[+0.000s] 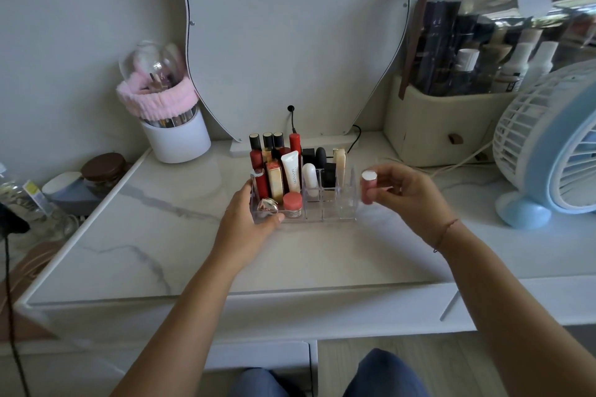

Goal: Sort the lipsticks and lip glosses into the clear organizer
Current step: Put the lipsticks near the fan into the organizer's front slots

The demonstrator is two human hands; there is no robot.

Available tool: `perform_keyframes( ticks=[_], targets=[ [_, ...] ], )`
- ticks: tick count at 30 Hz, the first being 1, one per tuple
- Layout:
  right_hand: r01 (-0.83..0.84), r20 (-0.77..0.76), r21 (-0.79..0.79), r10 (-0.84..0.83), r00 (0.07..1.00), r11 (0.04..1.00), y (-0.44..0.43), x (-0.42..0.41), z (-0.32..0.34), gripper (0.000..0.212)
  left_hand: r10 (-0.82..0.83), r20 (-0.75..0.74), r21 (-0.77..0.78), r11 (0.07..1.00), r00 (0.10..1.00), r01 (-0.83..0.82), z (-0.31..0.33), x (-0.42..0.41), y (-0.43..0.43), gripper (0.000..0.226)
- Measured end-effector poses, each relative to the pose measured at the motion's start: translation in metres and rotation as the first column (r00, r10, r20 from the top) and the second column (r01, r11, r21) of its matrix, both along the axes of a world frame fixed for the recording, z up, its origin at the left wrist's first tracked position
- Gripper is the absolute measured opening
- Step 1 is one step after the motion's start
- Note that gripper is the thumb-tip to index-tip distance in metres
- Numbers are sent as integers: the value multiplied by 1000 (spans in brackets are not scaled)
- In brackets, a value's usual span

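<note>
The clear organizer (346,203) stands mid-table, in front of the mirror. Its left and back slots hold several red, black and gold lipsticks and glosses, a white tube (292,175), a white stick (310,179), a coral-lidded jar (293,202) and a silver compact (268,205). The front right slots look empty. My left hand (246,219) grips the organizer's front left corner, thumb along its front wall. My right hand (404,192) pinches a pink tube with a white cap (367,186), upright, just right of the organizer and apart from it.
A white brush cup with a pink headband (174,129) stands back left. A beige cosmetics case (451,119) and a blue-white fan (554,145) fill the back right. Cables (451,167) run behind the organizer. A dark-lidded jar (103,167) sits off the table's left edge.
</note>
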State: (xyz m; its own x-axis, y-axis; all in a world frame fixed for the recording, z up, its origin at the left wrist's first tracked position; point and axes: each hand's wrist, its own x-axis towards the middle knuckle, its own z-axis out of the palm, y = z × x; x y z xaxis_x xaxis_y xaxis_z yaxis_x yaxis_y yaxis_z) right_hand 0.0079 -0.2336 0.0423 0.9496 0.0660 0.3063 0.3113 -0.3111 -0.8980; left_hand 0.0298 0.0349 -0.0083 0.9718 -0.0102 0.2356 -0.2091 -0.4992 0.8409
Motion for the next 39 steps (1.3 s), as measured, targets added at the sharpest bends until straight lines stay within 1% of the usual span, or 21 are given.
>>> perform_keyframes(
  ticks=[2,5,7,13,17,20,24,31,35,37,39],
  targets=[
    [-20,-3,30,20,1000,999,13,-1,0,23,1,-1,2,1000,1000,-1,1,0,0,64],
    [-14,10,43,13,1000,999,33,-1,-3,31,-1,5,-11,1000,1000,1,1,-1,-1,64],
    [-1,46,-3,1,999,1000,46,0,-5,34,-5,16,-18,1000,1000,5,0,0,-1,64],
    [118,154,-118,-100,983,986,74,5,-9,27,-19,31,2,1000,999,19,0,2,0,61],
    [191,204,-241,-143,968,951,81,11,-14,25,-32,41,-16,999,999,33,0,3,1,59],
    [227,246,-277,-160,956,934,84,13,-19,28,-22,46,-14,1000,999,23,0,2,0,59],
    [286,295,-336,-188,937,898,85,16,-24,26,-18,45,-7,1000,999,19,0,2,0,60],
    [277,263,-348,-191,946,896,81,17,-23,31,-22,54,-20,1000,998,23,1,1,-1,60],
    [282,269,-294,-204,941,913,70,12,-19,30,-20,44,-12,1000,999,20,2,0,-1,61],
    [309,279,-245,-239,930,919,56,11,-17,29,-23,40,-15,1000,999,23,3,0,-1,60],
    [378,259,-205,-322,911,903,36,15,-15,26,-27,34,-29,999,999,28,2,-1,-1,60]
  ],
)
